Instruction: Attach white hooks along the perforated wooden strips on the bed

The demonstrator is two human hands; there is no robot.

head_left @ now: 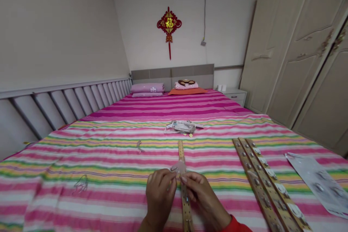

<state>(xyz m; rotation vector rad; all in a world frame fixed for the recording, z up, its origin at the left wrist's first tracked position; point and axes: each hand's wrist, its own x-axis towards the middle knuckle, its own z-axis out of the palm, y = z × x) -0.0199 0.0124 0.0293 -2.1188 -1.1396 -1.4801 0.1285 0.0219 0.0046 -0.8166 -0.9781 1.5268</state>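
Observation:
A narrow wooden strip [187, 206] with rows of small holes lies lengthwise on the striped bedsheet, with small metal parts along its near half. Above it, a small clear plastic piece [179, 167] is pinched between the fingertips of both hands; it seems to carry a small hook, though fine detail is blurred. My left hand [161, 195] is closed on its left side. My right hand [202, 194], below a red sleeve, grips the right side with thumb and forefinger. The fingers partly hide the strip beneath.
To the right lie several wooden strips [257, 177] bearing metal and white round pieces, then a clear blister pack [319, 185]. Ahead is a pile of plastic packets [181, 127]. Clear scraps [140, 146] and a thin clear tangle [81, 184] lie left. A bed rail [67, 105] borders the left side.

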